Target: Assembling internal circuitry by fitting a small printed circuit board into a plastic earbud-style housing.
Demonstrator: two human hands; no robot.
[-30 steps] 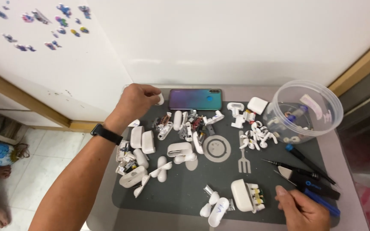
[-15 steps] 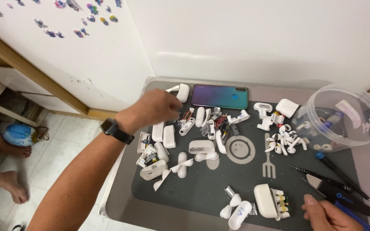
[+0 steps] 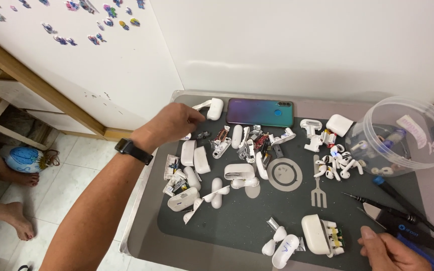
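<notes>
Left hand (image 3: 177, 122), wristwatch (image 3: 133, 151) on the arm, reaches over the far left corner of the dark mat (image 3: 237, 226) with fingers curled and pinched together; whether anything small sits between the fingertips cannot be told. Just beyond the fingertips lies an open white earbud case (image 3: 212, 108), lid hinged outward, and beside that a phone (image 3: 259, 112) lying flat along the mat's far edge, apparently out of the way of the small parts. Below the hand, case shells and earbud pieces (image 3: 212, 165) are spread singly, so each can be picked out. Right hand (image 3: 390, 253) rests at the near right corner, loosely closed, touching the blue-handled tools (image 3: 403, 223) laid side by side there; whether it grips one cannot be told. A gutted case (image 3: 320, 235) lies just left of it; a clear plastic tub (image 3: 408, 135) stands farther off.
</notes>
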